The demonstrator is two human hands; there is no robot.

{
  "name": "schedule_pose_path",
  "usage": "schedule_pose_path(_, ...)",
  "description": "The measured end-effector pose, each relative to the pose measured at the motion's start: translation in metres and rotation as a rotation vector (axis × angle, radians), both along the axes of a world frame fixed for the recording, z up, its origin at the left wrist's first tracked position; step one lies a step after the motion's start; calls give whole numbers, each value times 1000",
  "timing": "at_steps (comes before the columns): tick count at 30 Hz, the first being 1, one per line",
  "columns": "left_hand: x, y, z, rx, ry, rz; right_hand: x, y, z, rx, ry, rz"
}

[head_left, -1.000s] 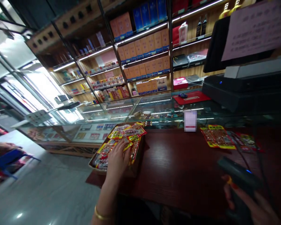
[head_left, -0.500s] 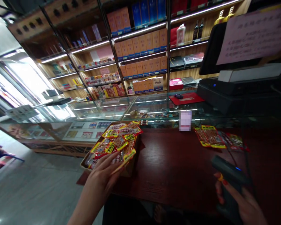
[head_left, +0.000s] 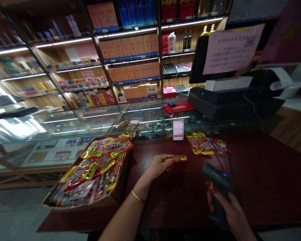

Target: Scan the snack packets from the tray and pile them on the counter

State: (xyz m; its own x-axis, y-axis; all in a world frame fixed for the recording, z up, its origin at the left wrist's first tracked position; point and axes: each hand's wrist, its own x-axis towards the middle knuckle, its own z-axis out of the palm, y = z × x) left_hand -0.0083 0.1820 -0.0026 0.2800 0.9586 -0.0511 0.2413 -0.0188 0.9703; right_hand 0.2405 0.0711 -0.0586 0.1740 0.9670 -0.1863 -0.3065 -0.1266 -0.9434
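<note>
Left hand [head_left: 162, 164] pinches 1 snack packet [head_left: 180, 158] over the tabletop [head_left: 183, 201], 3 o'clock from the carton [head_left: 121, 183]; right hand [head_left: 232, 209] wraps the scanner [head_left: 217, 176]. Packet: probably light, flexible, slick; edge grip advisable.

Holds a packet [head_left: 179, 158] in the left hand [head_left: 162, 165], pinched at one end above the counter [head_left: 165, 194]. Grips a scanner [head_left: 217, 180] in the right hand [head_left: 229, 206], tilted roughly toward the packet. Has a box [head_left: 123, 177] heaped with snack packs [head_left: 97, 164] left of the left hand, and a yellow-edged pack [head_left: 200, 144] lying near the counter's far edge. Faces a glass case [head_left: 72, 115], a monitor [head_left: 198, 60] bearing a pink sheet [head_left: 233, 48], and shelves [head_left: 127, 32] lined with orange cartons [head_left: 130, 48].
</note>
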Motion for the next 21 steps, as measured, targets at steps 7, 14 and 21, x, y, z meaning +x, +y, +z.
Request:
schedule_pose_path(7, -12, 5, -22, 22, -36, 160, -8, -7, 2, 34, -102, -39)
schedule_pose_path(14, -16, 14, -35, -56, -142, 276, -23, -38, -3, -70, -603, 195)
schedule_pose_path(21, -18, 11, -30, -88, -236, 278, -31, -47, 18, -81, -733, 233)
